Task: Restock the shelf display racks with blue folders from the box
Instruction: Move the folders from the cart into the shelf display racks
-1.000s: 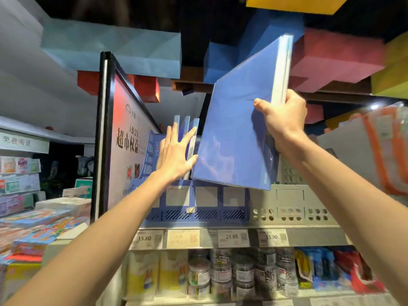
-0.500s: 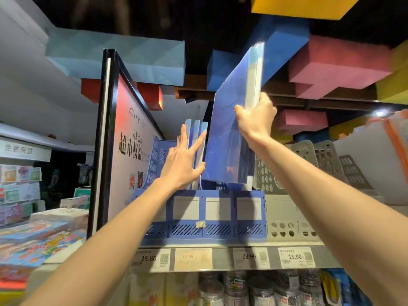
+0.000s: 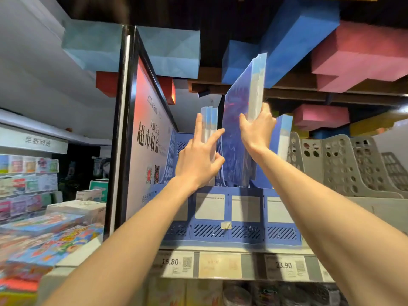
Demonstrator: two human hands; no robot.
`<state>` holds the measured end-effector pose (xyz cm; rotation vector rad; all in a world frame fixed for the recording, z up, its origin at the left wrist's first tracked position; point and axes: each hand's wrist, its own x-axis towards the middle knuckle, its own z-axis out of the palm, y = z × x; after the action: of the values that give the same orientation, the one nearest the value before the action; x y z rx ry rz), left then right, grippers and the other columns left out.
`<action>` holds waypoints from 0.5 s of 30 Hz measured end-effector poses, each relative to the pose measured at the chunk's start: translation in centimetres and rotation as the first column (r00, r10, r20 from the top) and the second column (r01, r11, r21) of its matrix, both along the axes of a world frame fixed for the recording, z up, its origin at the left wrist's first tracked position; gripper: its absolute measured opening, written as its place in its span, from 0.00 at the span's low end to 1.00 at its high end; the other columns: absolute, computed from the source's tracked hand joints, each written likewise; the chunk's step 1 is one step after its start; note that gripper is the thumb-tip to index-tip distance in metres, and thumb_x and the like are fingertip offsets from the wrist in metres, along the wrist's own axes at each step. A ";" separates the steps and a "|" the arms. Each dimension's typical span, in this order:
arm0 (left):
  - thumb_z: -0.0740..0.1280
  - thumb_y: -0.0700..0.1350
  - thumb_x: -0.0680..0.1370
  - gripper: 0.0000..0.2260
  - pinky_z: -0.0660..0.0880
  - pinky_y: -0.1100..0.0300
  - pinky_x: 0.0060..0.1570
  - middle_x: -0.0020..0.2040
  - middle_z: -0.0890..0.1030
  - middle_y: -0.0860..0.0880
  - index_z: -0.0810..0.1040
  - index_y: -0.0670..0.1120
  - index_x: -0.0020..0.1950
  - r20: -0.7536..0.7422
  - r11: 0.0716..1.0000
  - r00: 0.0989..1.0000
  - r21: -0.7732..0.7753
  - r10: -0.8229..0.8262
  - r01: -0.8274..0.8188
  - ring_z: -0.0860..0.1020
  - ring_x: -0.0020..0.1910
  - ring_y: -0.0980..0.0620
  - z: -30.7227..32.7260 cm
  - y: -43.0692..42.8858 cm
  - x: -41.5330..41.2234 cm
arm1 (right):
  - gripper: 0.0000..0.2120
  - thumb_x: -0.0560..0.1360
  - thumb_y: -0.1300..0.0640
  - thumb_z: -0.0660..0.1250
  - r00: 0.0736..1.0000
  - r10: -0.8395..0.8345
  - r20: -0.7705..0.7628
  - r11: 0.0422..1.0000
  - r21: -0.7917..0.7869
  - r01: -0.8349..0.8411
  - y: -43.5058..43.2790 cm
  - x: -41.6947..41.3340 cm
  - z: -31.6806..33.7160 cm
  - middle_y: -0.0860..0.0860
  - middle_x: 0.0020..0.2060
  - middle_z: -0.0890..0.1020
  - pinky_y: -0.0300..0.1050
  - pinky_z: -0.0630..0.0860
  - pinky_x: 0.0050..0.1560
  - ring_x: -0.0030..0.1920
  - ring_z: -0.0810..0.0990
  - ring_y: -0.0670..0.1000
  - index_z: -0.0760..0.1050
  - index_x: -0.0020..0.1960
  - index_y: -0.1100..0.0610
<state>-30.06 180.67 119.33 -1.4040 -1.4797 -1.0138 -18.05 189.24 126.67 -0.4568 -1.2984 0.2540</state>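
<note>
A person's two bare arms reach up to a high shop shelf, seen from a camera on their head. On the shelf stands a blue display rack (image 3: 231, 215) with several upright slots, and just beside it on the right a grey rack (image 3: 344, 164) whose slots look empty. The right hand (image 3: 257, 131) is closed around the near edge of a small stack of blue folders (image 3: 240, 129), thumb on the left face and fingers wrapped behind; the stack stands nearly upright with its lower end already down inside a middle slot of the blue rack, its top well above the rack wall. The left hand (image 3: 199, 160) is mostly open, fingers spread, pressing flat against the standing folders (image 3: 208, 127) in the slot just to the left (apparently holding them aside to keep the gap clear). Another blue folder (image 3: 284, 133) stands in a slot to the right, partly hidden by the right wrist. Judging from this, restocking is well under way: at least two slots hold folders, and this batch is partly seated but not released. The supply box is out of view, so how many folders remain cannot be told. Price labels (image 3: 176, 262) line the shelf edge below.
</note>
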 end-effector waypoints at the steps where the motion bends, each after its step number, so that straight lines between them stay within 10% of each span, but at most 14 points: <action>1: 0.66 0.52 0.77 0.28 0.79 0.49 0.53 0.83 0.39 0.47 0.64 0.62 0.77 -0.006 1.000 1.000 0.002 0.001 -0.001 0.80 0.55 0.41 0.0 0.0 -0.1 | 0.17 0.76 0.56 0.70 1.000 0.001 0.002 1.000 -0.002 -0.001 0.2 -0.4 -0.3 0.61 0.53 0.81 0.49 0.74 0.50 0.55 0.77 0.60 0.72 0.61 0.63; 15: 0.62 0.53 0.80 0.28 0.77 0.45 0.55 0.79 0.58 0.40 0.58 0.66 0.78 0.006 0.999 1.000 -0.032 0.010 -0.010 0.79 0.56 0.33 -0.4 -0.2 -0.3 | 0.18 0.76 0.49 0.70 0.998 0.053 0.034 0.997 -0.051 -0.051 1.4 -2.3 -4.0 0.56 0.50 0.80 0.51 0.75 0.48 0.54 0.74 0.56 0.73 0.60 0.58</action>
<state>-30.33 180.49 118.92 -1.4156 -1.5123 -0.9930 -20.37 190.59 122.69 -0.4722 -1.3420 0.3237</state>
